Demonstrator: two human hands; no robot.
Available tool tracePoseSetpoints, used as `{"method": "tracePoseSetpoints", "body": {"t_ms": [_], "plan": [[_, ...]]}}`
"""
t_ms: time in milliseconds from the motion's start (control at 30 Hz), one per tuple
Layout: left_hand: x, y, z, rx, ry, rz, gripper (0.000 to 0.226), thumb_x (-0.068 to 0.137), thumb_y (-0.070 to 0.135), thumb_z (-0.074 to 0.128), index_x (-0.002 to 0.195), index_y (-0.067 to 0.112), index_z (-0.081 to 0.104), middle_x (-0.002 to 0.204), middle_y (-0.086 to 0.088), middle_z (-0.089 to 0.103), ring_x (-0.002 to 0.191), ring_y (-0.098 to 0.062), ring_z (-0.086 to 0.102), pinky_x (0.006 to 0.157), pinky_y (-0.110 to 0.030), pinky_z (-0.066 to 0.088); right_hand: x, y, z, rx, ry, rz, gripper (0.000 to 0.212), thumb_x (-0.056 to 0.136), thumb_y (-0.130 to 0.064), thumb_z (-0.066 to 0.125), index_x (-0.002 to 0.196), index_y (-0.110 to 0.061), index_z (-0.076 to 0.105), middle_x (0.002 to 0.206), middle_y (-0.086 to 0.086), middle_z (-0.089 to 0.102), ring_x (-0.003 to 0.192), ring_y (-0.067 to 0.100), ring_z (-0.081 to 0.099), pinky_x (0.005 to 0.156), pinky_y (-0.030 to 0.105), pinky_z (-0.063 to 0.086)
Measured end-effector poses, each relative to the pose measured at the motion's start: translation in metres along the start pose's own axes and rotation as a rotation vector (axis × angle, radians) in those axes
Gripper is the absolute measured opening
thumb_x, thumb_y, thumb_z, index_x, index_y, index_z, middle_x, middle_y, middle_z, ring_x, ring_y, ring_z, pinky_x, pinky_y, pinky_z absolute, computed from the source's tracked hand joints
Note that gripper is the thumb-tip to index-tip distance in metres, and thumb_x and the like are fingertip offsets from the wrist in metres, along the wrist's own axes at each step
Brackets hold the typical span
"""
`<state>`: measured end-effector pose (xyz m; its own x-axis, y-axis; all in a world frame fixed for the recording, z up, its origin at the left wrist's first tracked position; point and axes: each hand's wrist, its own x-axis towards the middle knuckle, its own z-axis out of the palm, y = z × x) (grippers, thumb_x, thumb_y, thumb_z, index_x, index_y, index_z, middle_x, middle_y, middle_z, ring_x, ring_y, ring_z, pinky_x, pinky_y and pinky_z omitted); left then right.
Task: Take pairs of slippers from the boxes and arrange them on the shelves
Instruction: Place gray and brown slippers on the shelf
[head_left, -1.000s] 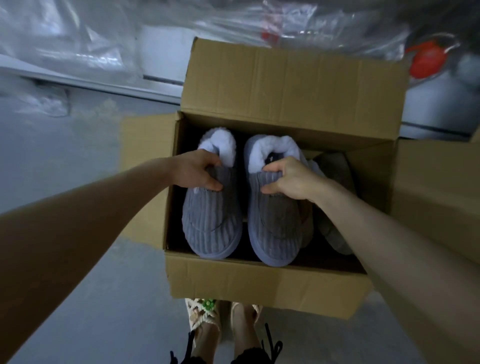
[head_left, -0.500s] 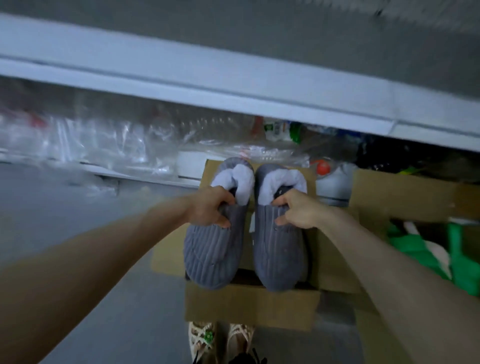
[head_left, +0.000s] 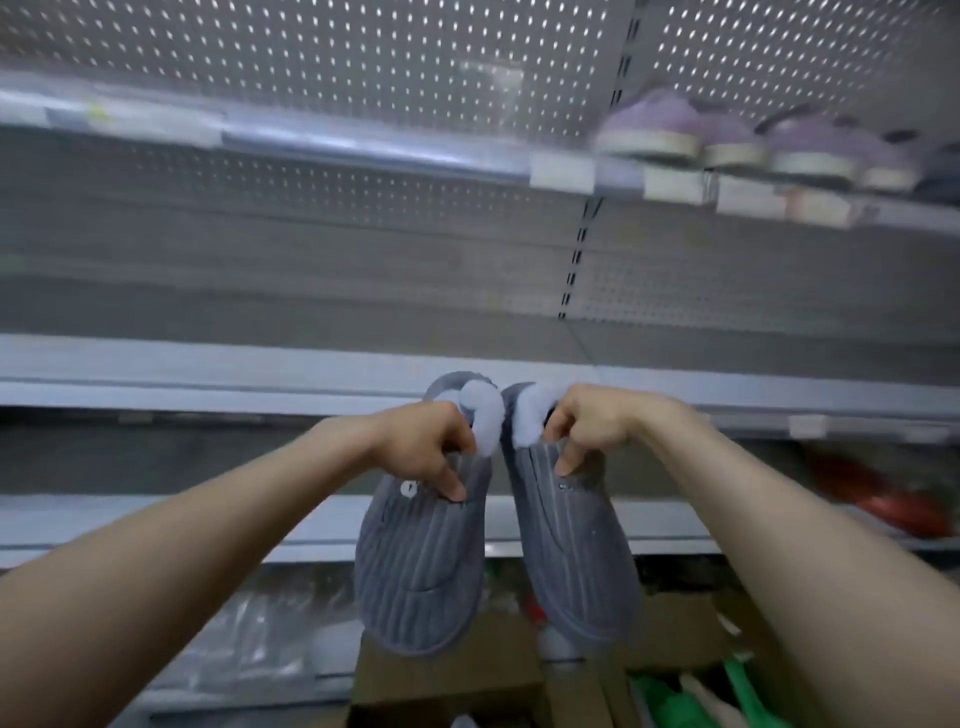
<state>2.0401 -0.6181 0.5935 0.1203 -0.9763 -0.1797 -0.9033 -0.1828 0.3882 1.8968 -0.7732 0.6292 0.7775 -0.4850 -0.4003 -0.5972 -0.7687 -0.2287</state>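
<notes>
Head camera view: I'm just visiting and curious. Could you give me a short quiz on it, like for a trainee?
1. True or false: the left hand and right hand each grip one grey ribbed fleece-lined slipper.
2. Where do the lilac fluffy slippers sit? A) on the upper metal shelf, at right B) on the floor C) in a hand
3. Fill in: the held slippers hang with toes pointing ____.
Key: 1 true; 2 A; 3 down.

The 2 slippers (head_left: 415, 566) are covered in matt grey ribbed cloth and lined with fluffy pale fleece. The back panel (head_left: 363, 57) is formed of perforated painted metal. The box (head_left: 447, 675) is made of matt brown cardboard.
</notes>
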Motion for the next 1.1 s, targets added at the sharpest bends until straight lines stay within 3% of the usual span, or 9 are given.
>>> {"method": "tracePoseSetpoints", "body": {"t_ms": [133,300,467,800,933,1033,1100], "plan": [[-0.018,0.043,-0.073,0.091,0.1,0.059,0.033,0.073,0.029,0.076,0.061,0.019,0.046,0.055,0.005,0.04,0.053,-0.01,0.038,0.054,-0.027,0.031,-0.052,-0.015,-0.073,-0.01,0.155,-0.019,0.033,0.07,-0.017,0.081,0.1,-0.022,0.07,0.105,-0.005,0.064,0.097,0.015,0.055,0.082,0.026,0.043],[-0.034,0.084,-0.141,0.171,0.228,0.127,0.034,0.076,0.026,0.073,0.062,0.015,0.045,0.057,0.005,0.04,0.056,-0.011,0.039,0.057,-0.029,0.033,-0.094,-0.023,-0.137,-0.012,0.34,-0.064,0.034,0.069,-0.019,0.081,0.099,-0.03,0.069,0.093,-0.013,0.059,0.098,0.012,0.054,0.087,0.026,0.041],[-0.042,0.11,-0.196,0.203,0.356,0.151,0.032,0.076,0.023,0.074,0.066,0.009,0.047,0.06,-0.001,0.038,0.059,-0.014,0.036,0.056,-0.028,0.028,-0.12,-0.029,-0.187,-0.037,0.476,-0.113,0.045,0.074,-0.016,0.079,0.118,-0.013,0.066,0.104,-0.007,0.06,0.1,0.01,0.052,0.082,0.019,0.036],[-0.002,0.127,-0.291,0.185,0.611,0.093,0.031,0.08,0.018,0.071,0.065,0.012,0.043,0.068,-0.003,0.039,0.063,-0.017,0.039,0.059,-0.028,0.032,-0.104,-0.023,-0.281,0.06,0.693,-0.245,0.044,0.08,-0.005,0.072,0.122,-0.011,0.063,0.103,-0.004,0.054,0.098,0.017,0.052,0.086,0.025,0.038],[0.032,0.119,-0.317,0.218,0.69,0.019,0.019,0.082,0.018,0.068,0.076,0.012,0.051,0.069,0.001,0.042,0.069,-0.017,0.043,0.055,-0.023,0.034,-0.072,-0.019,-0.315,0.061,0.724,-0.316,0.038,0.081,-0.005,0.07,0.119,-0.006,0.064,0.101,-0.001,0.055,0.093,0.015,0.051,0.079,0.021,0.036],[0.054,0.109,-0.332,0.232,0.739,-0.015,0.014,0.084,0.018,0.066,0.088,0.011,0.056,0.072,0.008,0.04,0.073,-0.016,0.044,0.053,-0.017,0.031,-0.043,-0.016,-0.339,0.018,0.745,-0.353,0.032,0.081,-0.006,0.071,0.112,-0.004,0.067,0.081,-0.004,0.055,0.082,0.014,0.049,0.062,0.019,0.037],[0.067,0.104,-0.342,0.222,0.755,-0.04,0.015,0.085,0.018,0.065,0.094,0.009,0.058,0.073,0.01,0.038,0.076,-0.016,0.043,0.053,-0.016,0.031,-0.023,-0.016,-0.354,0.005,0.734,-0.371,0.03,0.081,-0.006,0.071,0.111,-0.004,0.067,0.085,-0.001,0.056,0.083,0.015,0.048,0.058,0.016,0.036]]}}
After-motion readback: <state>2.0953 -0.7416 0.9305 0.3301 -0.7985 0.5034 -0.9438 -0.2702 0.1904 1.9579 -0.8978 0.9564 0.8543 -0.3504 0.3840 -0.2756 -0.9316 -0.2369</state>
